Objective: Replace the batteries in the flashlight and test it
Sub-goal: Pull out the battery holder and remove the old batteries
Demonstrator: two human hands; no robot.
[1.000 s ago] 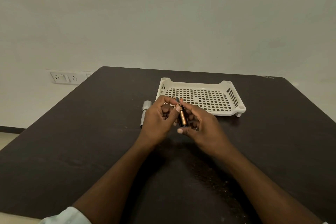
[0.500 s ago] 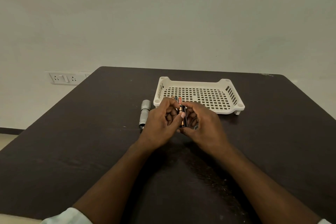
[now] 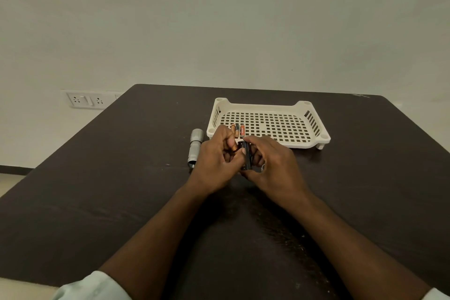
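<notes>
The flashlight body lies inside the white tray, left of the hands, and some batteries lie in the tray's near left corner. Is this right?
Not quite. In the head view the flashlight body lies on the dark table, outside the white tray, left of the hands. The batteries do lie in the tray's near left corner.

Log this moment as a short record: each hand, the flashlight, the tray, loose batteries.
left hand: pinches a battery
right hand: holds the black holder
flashlight: lies on the table, left of the hands, untouched
tray: white, perforated, behind the hands
loose batteries: three lie at the tray's near left corner
</notes>
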